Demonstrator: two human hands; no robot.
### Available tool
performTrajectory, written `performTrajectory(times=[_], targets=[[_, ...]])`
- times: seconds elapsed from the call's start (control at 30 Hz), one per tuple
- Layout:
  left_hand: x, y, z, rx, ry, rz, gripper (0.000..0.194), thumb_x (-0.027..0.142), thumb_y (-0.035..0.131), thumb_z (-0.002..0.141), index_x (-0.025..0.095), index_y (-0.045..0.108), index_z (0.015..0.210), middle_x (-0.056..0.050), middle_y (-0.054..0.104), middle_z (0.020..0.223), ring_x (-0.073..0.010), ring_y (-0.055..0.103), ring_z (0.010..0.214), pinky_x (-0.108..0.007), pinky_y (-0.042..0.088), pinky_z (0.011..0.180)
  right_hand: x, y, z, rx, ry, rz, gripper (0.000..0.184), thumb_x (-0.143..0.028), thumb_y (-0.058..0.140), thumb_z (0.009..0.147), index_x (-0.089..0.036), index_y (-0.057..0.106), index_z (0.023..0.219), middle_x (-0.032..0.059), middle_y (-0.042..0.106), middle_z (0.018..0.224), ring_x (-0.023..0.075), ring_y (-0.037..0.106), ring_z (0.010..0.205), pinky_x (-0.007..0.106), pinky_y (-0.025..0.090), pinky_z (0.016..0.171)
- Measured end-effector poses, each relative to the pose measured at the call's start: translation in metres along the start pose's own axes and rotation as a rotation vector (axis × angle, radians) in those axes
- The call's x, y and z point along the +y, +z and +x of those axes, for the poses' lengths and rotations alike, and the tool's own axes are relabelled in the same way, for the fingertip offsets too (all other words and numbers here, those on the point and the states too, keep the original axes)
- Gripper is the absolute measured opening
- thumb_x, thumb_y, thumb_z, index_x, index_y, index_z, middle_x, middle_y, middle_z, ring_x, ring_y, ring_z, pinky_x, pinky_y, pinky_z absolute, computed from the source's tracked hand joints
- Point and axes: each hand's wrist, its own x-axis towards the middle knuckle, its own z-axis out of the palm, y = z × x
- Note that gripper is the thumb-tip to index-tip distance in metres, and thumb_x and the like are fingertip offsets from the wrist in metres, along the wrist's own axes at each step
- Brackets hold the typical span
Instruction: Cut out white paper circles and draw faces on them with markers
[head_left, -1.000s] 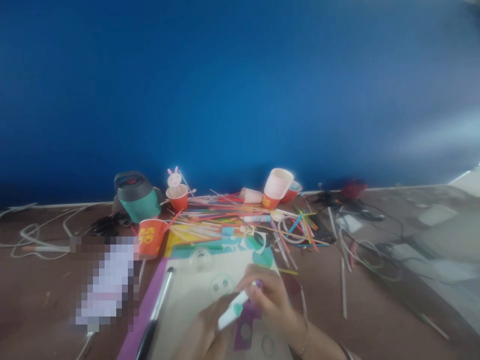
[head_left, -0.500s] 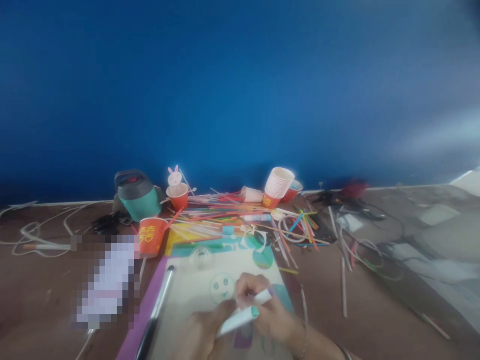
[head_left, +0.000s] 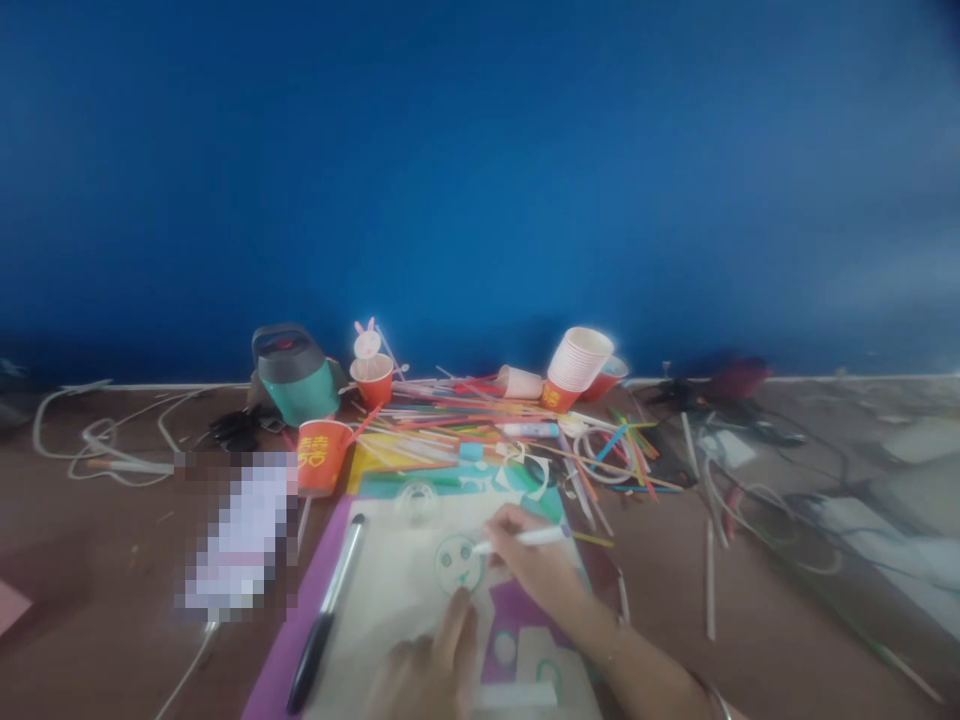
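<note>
My right hand (head_left: 517, 545) is closed on a white marker (head_left: 532, 538) with a purple end; its tip meets the right side of a round smiling face (head_left: 450, 580) drawn in green on white paper (head_left: 382, 600). The index finger of my left hand (head_left: 439, 650) stretches out and presses the paper at the face's lower edge. Its other fingers are blurred. Beside the left hand is a white stick-shaped piece (head_left: 517, 695), perhaps another marker; whether the hand touches it I cannot tell. A black-and-silver pen (head_left: 328, 610) lies along the paper's left side.
Behind the paper lie many coloured straws (head_left: 435, 425). A red cup (head_left: 322, 457), a stack of paper cups (head_left: 579, 362) and a teal jug (head_left: 300, 385) stand around them. A blurred-out phone-like item (head_left: 244, 535) is at left, with cables (head_left: 105, 440) beyond.
My right hand has moved up and brought its marker onto the drawn face. My left hand has gone from the green-ended white marker to pressing the paper with its index finger.
</note>
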Motion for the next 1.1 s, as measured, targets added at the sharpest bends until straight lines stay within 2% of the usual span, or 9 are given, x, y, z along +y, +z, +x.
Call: performTrajectory(times=[0.13,0.3,0.8,1.1], targets=[[0.003,0.001,0.001,-0.066,-0.005,0.038,0.053,0.004,0.044,0.078,0.021,0.053,0.127,-0.014,0.058,0.124,-0.0084,0.059,0.050,-0.020,0.048,0.047,0.004,0.003,-0.004,0.048,-0.013,-0.158,0.024,-0.032,0.056,0.072,-0.022,0.042,0.055,-0.0052,0.047,0.048,0.0105,0.042,0.047,0.021,0.033,0.044],[0.003,-0.002,0.002,-0.062,0.023,0.069,0.057,0.003,0.045,0.076,0.021,0.051,0.130,-0.015,0.057,0.125,-0.0086,0.059,0.049,-0.021,0.047,0.046,0.019,0.007,-0.002,0.097,-0.076,-0.250,0.028,-0.029,0.054,0.073,-0.023,0.034,0.054,-0.0065,0.040,0.046,0.0099,0.038,0.045,0.021,0.031,0.043],[0.003,0.000,0.003,-0.019,0.005,0.045,0.061,0.004,0.049,0.072,0.022,0.050,0.130,-0.014,0.057,0.121,-0.0073,0.057,0.047,-0.020,0.047,0.045,0.013,0.009,-0.004,0.075,-0.103,-0.240,0.025,-0.025,0.051,0.071,-0.023,0.032,0.054,-0.0059,0.038,0.047,0.0105,0.039,0.048,0.021,0.032,0.044],[0.003,-0.004,0.005,-0.063,0.000,0.061,0.061,0.005,0.048,0.072,0.020,0.049,0.131,-0.014,0.058,0.120,-0.0081,0.057,0.048,-0.020,0.047,0.046,0.013,0.007,-0.003,0.064,-0.103,-0.266,0.025,-0.026,0.050,0.072,-0.023,0.033,0.054,-0.0062,0.039,0.048,0.0100,0.037,0.048,0.021,0.031,0.046]])
